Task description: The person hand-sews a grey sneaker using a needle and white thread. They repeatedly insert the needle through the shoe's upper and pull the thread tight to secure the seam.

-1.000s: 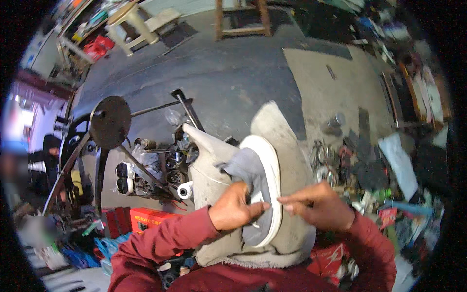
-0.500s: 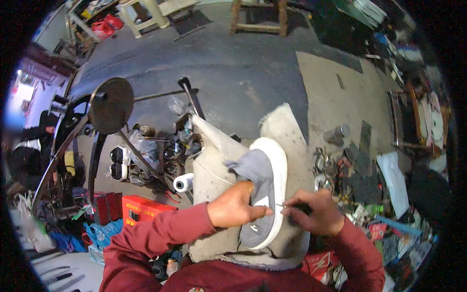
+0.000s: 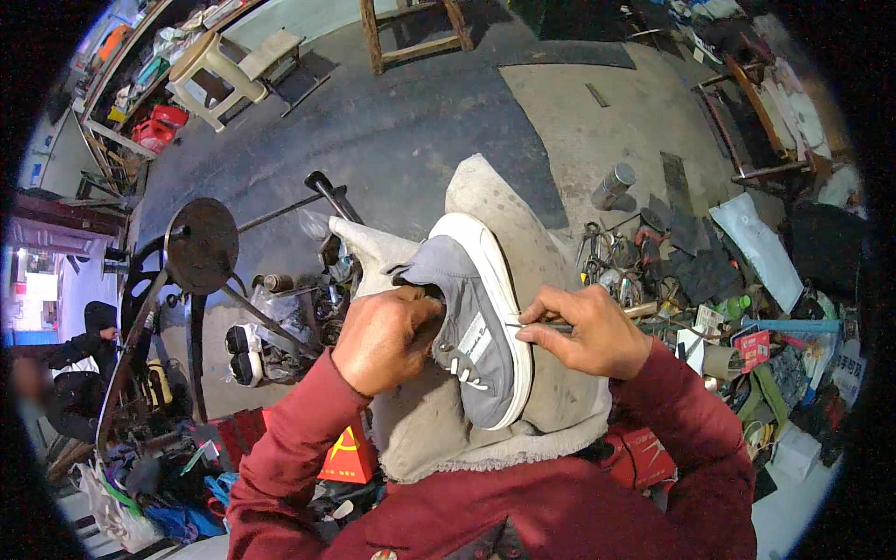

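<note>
A grey canvas shoe (image 3: 499, 378) with a white sole lies on its side across a thick beige cloth (image 3: 504, 201) on my lap, toe toward me. My left hand (image 3: 387, 341) is curled at the shoe's opening; its fingertips are hidden inside, so what they grip does not show. Thumb and forefinger of my right hand (image 3: 593, 331) pinch a thin dark awl (image 3: 558, 327), its tip against the sole's edge where the sole meets the upper.
At the left stands a metal stand with a round plate (image 3: 202, 246). A red box (image 3: 347, 457) sits by my left forearm. Tools and scraps crowd the floor at the right, near a metal canister (image 3: 614, 185). Farther off stand a plastic stool (image 3: 213, 79) and a wooden frame (image 3: 420, 47).
My left hand has moved from the shoe's upper to its opening, fingers now inside. The right hand brings the awl to the sole's edge. My view has shifted, and a white thread spool no longer shows.
</note>
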A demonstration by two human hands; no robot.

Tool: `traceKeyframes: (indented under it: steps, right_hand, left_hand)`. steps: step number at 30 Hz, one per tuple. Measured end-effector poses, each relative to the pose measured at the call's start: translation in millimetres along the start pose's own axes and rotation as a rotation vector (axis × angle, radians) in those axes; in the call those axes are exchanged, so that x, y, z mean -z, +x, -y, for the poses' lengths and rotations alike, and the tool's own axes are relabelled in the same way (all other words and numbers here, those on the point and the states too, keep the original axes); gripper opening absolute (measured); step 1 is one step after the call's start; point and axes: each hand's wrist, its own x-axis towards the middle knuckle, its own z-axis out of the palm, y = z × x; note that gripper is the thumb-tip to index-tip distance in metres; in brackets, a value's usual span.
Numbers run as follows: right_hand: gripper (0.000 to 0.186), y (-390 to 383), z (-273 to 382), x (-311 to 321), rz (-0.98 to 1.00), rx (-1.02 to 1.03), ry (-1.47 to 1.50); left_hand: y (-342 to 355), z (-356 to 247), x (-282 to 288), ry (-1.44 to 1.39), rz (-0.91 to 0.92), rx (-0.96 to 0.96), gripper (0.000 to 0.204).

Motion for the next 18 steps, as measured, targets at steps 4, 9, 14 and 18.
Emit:
traceKeyframes:
  steps: [4,9,14,18]
  right_hand:
    - [0.019,-4.5,10.4,-0.5,-0.025,-0.026,-0.132]
    - [0.018,-4.8,15.7,-4.2,-0.012,-0.084,-0.216]
    - [0.018,0.0,21.6,-7.2,0.015,-0.139,-0.269]
    - [0.019,2.0,27.1,-7.9,0.031,-0.193,-0.291]
  left_hand:
    - [-14.5,-4.7,6.5,-0.126,-0.15,0.121,0.015]
    - [-32.4,-13.6,10.5,-1.291,-0.257,0.328,0.023]
    - [-17.7,-5.5,-7.4,-1.235,-0.225,0.229,0.023]
    - [-4.5,-5.9,-3.7,-0.812,-0.065,0.272,0.028]
